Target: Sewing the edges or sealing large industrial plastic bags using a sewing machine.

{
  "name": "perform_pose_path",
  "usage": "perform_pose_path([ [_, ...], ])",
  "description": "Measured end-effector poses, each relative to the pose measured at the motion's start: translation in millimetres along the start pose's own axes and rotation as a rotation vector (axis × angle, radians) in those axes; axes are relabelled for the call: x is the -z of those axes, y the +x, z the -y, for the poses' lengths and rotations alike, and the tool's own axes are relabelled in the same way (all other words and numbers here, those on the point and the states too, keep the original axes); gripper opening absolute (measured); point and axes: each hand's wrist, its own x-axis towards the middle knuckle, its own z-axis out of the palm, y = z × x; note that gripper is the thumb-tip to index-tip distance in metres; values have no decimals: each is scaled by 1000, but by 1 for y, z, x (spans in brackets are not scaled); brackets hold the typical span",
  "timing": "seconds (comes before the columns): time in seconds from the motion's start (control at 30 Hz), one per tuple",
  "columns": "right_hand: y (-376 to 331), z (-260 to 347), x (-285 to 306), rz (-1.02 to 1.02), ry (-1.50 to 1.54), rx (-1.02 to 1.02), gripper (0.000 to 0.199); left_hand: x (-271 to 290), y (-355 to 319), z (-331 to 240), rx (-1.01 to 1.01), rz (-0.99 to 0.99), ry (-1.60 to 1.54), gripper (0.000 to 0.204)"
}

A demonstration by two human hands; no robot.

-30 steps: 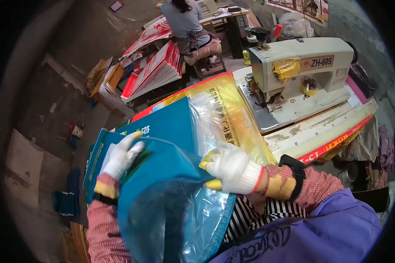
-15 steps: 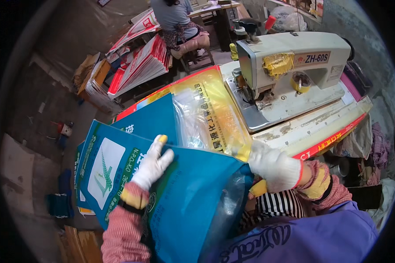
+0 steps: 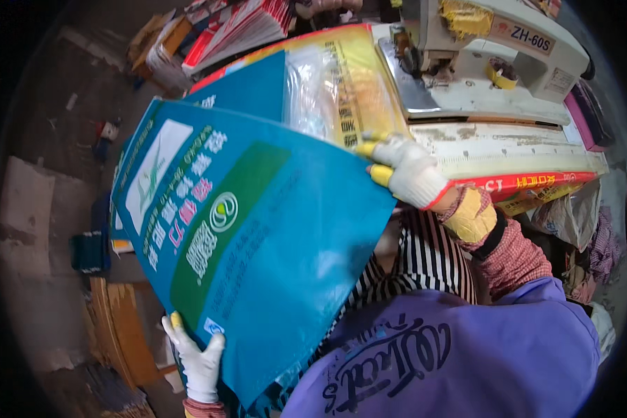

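A large teal printed bag (image 3: 292,230) with a green band lies flat and slanted across my lap and the worktable's edge. My left hand (image 3: 198,359), in a white glove with a yellow fingertip, rests at the bag's lower left edge, thumb and finger spread apart. At the bag's right corner, my right hand (image 3: 404,167) pinches the edge between yellow-tipped glove fingers. Beneath its far edge, another teal bag (image 3: 258,87) shows in part beside a clear plastic liner (image 3: 306,90). Part of my left hand's fingers is hard to make out.
A white sewing machine (image 3: 494,63) stands at the far right of the table, with a yellow tape roll (image 3: 501,72) on its bed. A yellow printed sheet (image 3: 355,76) covers the tabletop. Stacked red-and-white bags (image 3: 247,31) lie beyond. Wooden boards (image 3: 122,327) stand at lower left.
My left hand has moved down to the bag's lower left edge. The front bag has turned flatter, showing more of its print. My view has tilted down.
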Motion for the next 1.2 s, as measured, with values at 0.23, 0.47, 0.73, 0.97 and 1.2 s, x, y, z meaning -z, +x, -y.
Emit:
perform_pose_path([
  [0.23,-65,36,-1,-493,318,-49,36,-7,-46,26,338,76,-1237,59],
  [0.47,-46,101,-1,463,-138,74,32,-52,-72,-2,451,50,-1534,57],
  [0.73,84,117,-81,418,-303,137,24,-103,-73,-27,523,-149,-1418,73],
  [0.97,97,92,-89,499,-424,175,20,-108,-62,-50,475,-108,-1501,57],
  [1.2,70,49,86,817,574,281,27,-105,-70,-55,509,-274,-1345,63],
])
